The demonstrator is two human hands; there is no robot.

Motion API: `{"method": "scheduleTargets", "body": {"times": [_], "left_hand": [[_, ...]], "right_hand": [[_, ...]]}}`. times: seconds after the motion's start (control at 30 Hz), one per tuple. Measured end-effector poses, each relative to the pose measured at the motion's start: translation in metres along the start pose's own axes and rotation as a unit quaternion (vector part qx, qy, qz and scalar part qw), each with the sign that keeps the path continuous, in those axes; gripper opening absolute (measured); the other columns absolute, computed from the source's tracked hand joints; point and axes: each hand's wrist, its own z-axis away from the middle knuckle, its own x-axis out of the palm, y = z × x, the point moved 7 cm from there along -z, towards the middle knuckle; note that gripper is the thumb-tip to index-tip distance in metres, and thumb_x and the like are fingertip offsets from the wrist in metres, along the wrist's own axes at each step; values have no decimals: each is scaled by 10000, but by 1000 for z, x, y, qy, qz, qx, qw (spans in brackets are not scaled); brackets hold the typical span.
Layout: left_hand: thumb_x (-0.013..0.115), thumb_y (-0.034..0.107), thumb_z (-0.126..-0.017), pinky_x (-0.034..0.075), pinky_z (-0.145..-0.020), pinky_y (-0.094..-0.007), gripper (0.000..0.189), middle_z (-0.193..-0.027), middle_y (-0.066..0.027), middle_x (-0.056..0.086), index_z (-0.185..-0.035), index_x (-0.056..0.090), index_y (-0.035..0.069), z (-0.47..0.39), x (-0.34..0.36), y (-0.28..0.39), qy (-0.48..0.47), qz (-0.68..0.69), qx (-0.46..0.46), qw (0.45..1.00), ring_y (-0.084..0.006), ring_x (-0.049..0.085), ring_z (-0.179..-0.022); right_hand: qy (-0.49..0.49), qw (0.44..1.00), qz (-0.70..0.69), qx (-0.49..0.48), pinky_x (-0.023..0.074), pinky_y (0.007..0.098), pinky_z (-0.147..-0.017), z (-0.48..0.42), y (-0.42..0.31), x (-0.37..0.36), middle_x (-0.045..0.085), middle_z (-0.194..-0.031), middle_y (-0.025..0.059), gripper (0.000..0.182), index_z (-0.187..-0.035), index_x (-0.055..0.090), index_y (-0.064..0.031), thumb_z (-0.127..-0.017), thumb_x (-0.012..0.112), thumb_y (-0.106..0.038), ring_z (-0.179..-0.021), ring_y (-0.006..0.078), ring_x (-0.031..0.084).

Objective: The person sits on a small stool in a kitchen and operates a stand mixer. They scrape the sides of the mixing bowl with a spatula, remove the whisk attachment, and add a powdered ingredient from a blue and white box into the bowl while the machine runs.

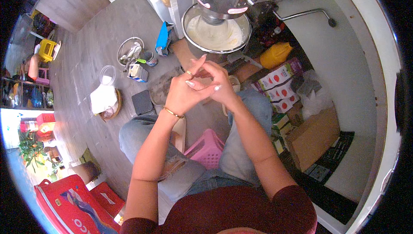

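Observation:
My left hand [185, 88] and my right hand [222, 84] meet in front of my knees, fingers and thumbs touching and partly overlapping. Nothing shows held in either one. The left hand wears a ring, and a bracelet circles that wrist. Just beyond my fingertips stands a metal mixing bowl [197, 47] under the head of a stand mixer [222, 5]. Pale creamy batter [211, 37] lies in the bowl around the beater. A red switch on the mixer is lit. Whether the beater turns cannot be told.
On the floor to the left are a flat dark kitchen scale [142, 101], an open carton [138, 73], a cup [150, 58], a metal bowl [121, 56] and a blue bag [164, 40]. A pink plastic stool [208, 148] is between my legs. Cardboard [311, 137] lies at right.

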Motion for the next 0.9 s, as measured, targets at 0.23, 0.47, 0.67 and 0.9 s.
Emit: {"method": "scheduleTargets", "body": {"times": [0.23,0.47,0.67,0.9], "left_hand": [[823,333,-654,505,-841,-324,837,-1067,-133,665,-1387,451,174,-1,-2,7,-10,9,-34,999,-194,649,-951],[807,349,-663,502,-838,-333,884,-1061,-151,649,-1422,390,172,0,6,-2,-3,38,-29,999,-224,638,-960],[798,354,-667,498,-852,-348,908,-1102,-181,622,-1434,356,156,1,8,3,-7,8,-44,999,-272,631,-1005],[791,313,-683,488,-875,-358,921,-1152,-192,597,-1448,314,127,1,11,-5,3,22,-17,1000,-281,608,-1055]], "right_hand": [[7,1000,4,-16,530,319,-748,1,3,4,606,-1095,157,586,-1234,526,25,-776,727,-280,-864,207,643],[-18,999,32,-17,522,357,-760,2,3,3,570,-1172,200,611,-1271,483,23,-809,688,-321,-880,270,641],[-13,998,55,-27,519,374,-762,6,10,4,561,-1203,215,615,-1300,458,2,-820,673,-317,-918,295,647],[-32,998,46,-6,523,372,-734,5,6,7,586,-1158,199,621,-1320,436,-2,-828,664,-302,-861,279,653]]}}
